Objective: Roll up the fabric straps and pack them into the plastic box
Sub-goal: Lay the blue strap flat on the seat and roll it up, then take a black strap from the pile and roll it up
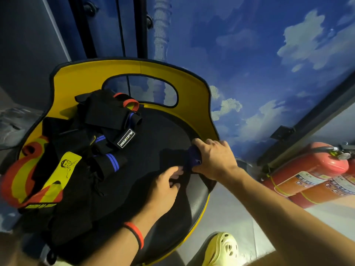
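Observation:
A black fabric strap (171, 156) with a blue end lies across the dark round seat of a yellow chair (132, 73). My right hand (213, 158) grips the strap's blue rolled end at the seat's right edge. My left hand (165, 187) pinches the flat black part of the same strap just left of it. A pile of other black straps (99, 135) with blue and red trim covers the seat's left half. No plastic box is in view.
Red and yellow fabric pieces (25, 179) lie at the pile's left. Two red fire extinguishers (307, 175) lie on the floor to the right. A foot in a pale yellow clog (222, 248) stands below the seat. A blue cloud-painted wall is behind.

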Tool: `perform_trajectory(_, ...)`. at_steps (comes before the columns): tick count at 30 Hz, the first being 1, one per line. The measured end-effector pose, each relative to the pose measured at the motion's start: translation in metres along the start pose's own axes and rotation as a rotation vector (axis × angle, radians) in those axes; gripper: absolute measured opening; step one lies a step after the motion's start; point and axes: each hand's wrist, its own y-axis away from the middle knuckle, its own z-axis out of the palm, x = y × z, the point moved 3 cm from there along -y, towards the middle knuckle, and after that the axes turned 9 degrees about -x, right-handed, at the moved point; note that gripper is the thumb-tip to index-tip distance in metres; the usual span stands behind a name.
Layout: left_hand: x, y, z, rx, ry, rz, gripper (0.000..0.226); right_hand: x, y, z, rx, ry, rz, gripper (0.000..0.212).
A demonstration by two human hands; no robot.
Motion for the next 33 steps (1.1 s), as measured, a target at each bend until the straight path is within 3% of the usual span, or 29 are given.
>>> perform_trajectory(5, -0.012, -0.002, -0.009, 0.058, 0.032, -0.027, 0.036, 0.027, -0.033, -0.010, 0.071, -0.063, -0.025, 0.083)
perform_trajectory(10, -0.010, -0.002, -0.012, 0.046, 0.044, 0.031, 0.035, 0.035, -0.043, 0.004, 0.042, 0.109, -0.054, 0.083)
perform_trajectory(19, -0.008, -0.004, -0.013, 0.030, 0.031, 0.026, 0.030, 0.035, -0.039, 0.018, 0.015, 0.114, -0.038, 0.093)
perform_trajectory(27, 0.021, -0.003, -0.045, 0.023, -0.071, 0.030, 0.024, 0.011, -0.033, -0.009, 0.099, 0.004, -0.068, 0.090)
perform_trajectory(33, 0.057, 0.014, -0.121, -0.016, -0.306, -0.072, 0.014, -0.047, -0.028, -0.032, 0.029, -0.291, -0.202, 0.085)
